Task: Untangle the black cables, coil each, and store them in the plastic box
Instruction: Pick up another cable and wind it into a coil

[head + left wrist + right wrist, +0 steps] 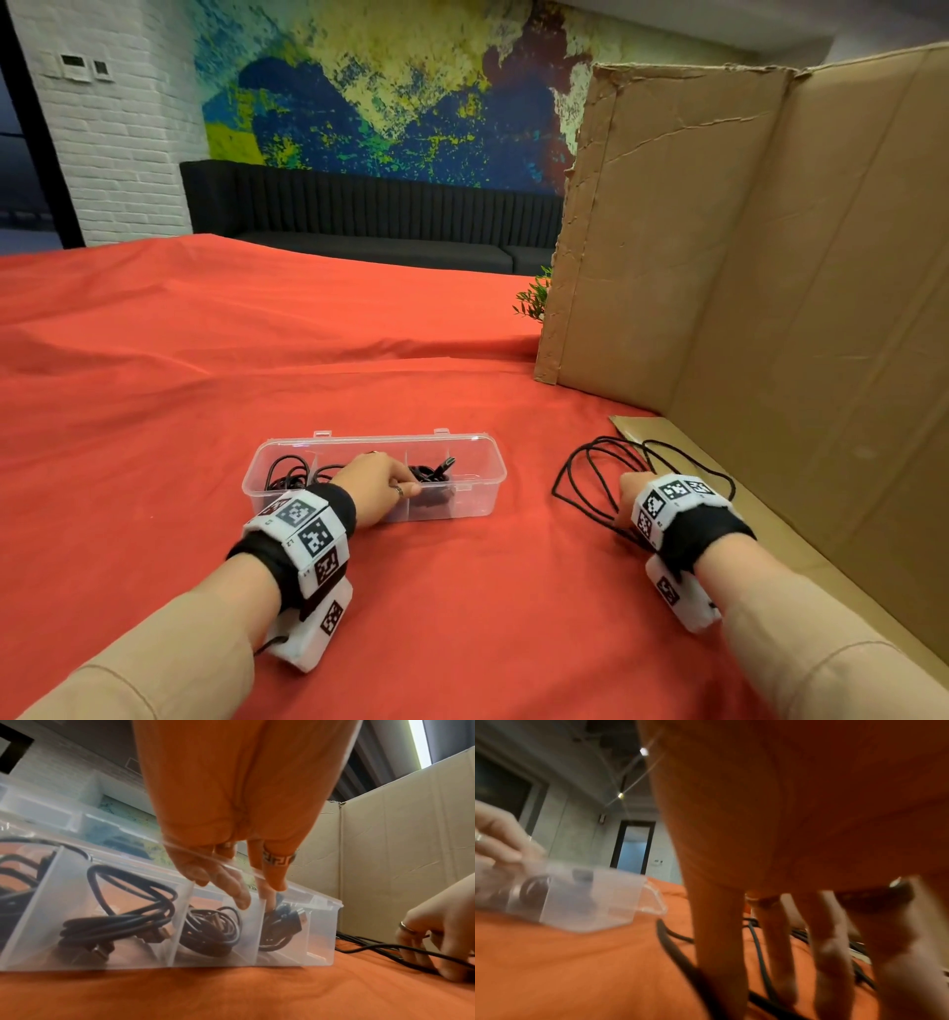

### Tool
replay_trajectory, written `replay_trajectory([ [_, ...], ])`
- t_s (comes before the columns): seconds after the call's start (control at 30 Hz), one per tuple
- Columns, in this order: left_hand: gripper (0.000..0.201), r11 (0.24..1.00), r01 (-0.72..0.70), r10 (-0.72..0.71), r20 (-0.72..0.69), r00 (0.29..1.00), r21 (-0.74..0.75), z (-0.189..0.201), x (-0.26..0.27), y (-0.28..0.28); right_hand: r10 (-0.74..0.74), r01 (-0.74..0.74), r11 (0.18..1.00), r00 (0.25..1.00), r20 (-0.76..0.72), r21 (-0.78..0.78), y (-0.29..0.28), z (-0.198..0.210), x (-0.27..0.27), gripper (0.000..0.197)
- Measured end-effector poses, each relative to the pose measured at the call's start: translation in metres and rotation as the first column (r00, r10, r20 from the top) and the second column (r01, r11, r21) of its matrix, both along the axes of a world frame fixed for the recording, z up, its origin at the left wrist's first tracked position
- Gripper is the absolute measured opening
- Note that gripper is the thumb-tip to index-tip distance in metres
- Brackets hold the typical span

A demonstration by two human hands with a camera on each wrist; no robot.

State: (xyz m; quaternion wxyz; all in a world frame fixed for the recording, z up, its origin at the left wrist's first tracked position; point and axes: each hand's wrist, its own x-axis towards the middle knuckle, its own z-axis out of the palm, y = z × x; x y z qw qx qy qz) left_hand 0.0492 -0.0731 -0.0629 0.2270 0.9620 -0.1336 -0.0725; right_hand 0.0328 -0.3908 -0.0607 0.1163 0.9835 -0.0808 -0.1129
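Note:
A clear plastic box [477, 493] with dividers stands open on the red cloth. Coiled black cables lie in its compartments [123, 914], [213, 931]. My left hand [380, 478] reaches into the box from the near side. Its straight fingers [243, 900] press down on a coiled cable with a plug [280, 925]. To the right of the box, a loose black cable [585, 473] lies in wide loops on the cloth. My right hand [629, 491] sits over those loops, with its fingers [421, 949] curled round the strands. The right wrist view is blurred, with cable strands [675, 949] running between the fingers.
A tall cardboard wall [770, 257] stands along the right side, its bottom flap [637, 429] lying under the far loops. A small green plant [534, 298] peeks out behind it. Red cloth [205, 411] stretches left and behind the box; a dark sofa [359, 216] lies beyond.

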Motion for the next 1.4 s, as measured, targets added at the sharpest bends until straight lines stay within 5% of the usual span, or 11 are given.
replay_trajectory([
  [0.23, 0.023, 0.999, -0.032, 0.033, 0.030, 0.999, -0.015, 0.000, -0.005, -0.002, 0.012, -0.012, 1.000, 1.000, 0.023, 0.012, 0.003, 0.000, 0.001, 0.025],
  [0.37, 0.021, 0.999, -0.026, 0.026, 0.025, 0.999, -0.021, -0.001, -0.005, 0.000, -0.111, 0.038, 0.918, 0.980, 0.165, 0.394, 0.002, 0.029, 0.012, 0.018],
  [0.53, 0.011, 0.992, -0.055, 0.064, 0.073, 0.995, -0.117, 0.003, -0.001, 0.000, -0.315, -0.245, 0.505, 0.841, 0.440, 0.828, 0.013, 0.080, 0.003, 0.023],
  [0.67, 0.022, 0.955, -0.012, 0.049, 0.120, 0.992, -0.295, 0.028, -0.010, -0.006, -0.192, -0.409, 0.061, 0.891, 0.412, 0.911, 0.061, 0.118, -0.027, 0.035],
  [0.73, 0.028, 0.876, -0.004, 0.042, 0.068, 0.997, -0.482, 0.043, -0.021, -0.011, -0.041, -0.422, -0.037, 0.907, 0.420, 0.906, 0.080, 0.125, -0.042, 0.037],
  [0.8, 0.044, 0.746, -0.061, 0.007, -0.083, 0.996, -0.663, 0.056, -0.034, -0.017, 0.134, -0.483, 0.012, 0.869, 0.477, 0.876, 0.094, 0.127, -0.053, 0.032],
  [0.97, 0.062, 0.531, -0.190, -0.281, -0.383, 0.880, -0.826, 0.081, -0.062, -0.018, 0.282, -0.670, 0.368, 0.741, 0.610, 0.645, 0.133, 0.115, -0.063, 0.020],
  [1.17, 0.041, 0.657, -0.159, -0.243, -0.407, 0.880, -0.737, 0.083, -0.066, -0.005, 0.299, -0.683, 0.392, 0.728, 0.617, 0.616, 0.148, 0.099, -0.058, 0.041],
  [1.3, 0.013, 0.538, -0.157, -0.374, -0.401, 0.836, -0.828, 0.087, -0.073, 0.008, 0.331, -0.684, 0.280, 0.727, 0.602, 0.673, 0.153, 0.095, -0.055, 0.042],
  [1.4, 0.029, 0.512, -0.112, -0.370, -0.336, 0.866, -0.851, 0.087, -0.071, 0.018, 0.402, -0.699, 0.347, 0.713, 0.574, 0.625, 0.146, 0.092, -0.045, 0.018],
])
